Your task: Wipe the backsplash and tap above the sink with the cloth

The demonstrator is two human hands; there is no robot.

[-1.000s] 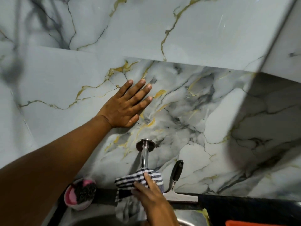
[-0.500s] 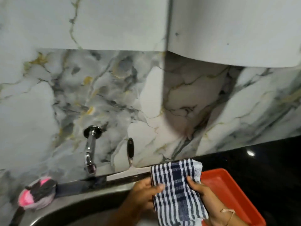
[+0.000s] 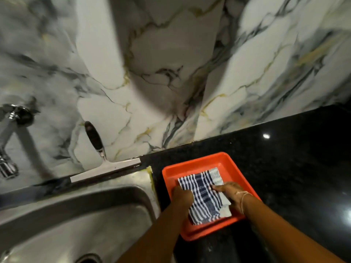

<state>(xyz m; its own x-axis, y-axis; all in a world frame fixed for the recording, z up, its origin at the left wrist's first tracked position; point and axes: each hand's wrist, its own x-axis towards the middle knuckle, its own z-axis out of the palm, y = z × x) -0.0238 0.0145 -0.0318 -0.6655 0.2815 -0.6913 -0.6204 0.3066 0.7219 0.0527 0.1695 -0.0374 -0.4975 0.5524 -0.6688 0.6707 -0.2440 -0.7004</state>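
The blue-and-white striped cloth [image 3: 204,194] lies in an orange tray [image 3: 191,168] on the black counter, right of the sink. My left hand [image 3: 182,196] holds the cloth's left edge, fingers curled over it. My right hand [image 3: 228,192] holds its right edge, with a finger lying along the top. The marble backsplash [image 3: 171,63] fills the upper view. The chrome tap [image 3: 11,128] sticks out of the wall at the far left, partly cut off by the frame.
A squeegee [image 3: 95,141] with a black handle leans against the backsplash behind the steel sink [image 3: 76,215]. The black counter [image 3: 284,158] stretches to the right of the tray. The sink drain shows at the bottom edge.
My left hand left the backsplash and joined the right on the cloth. Both carried it rightward from the tap and lowered it into the orange tray. The view swung right.
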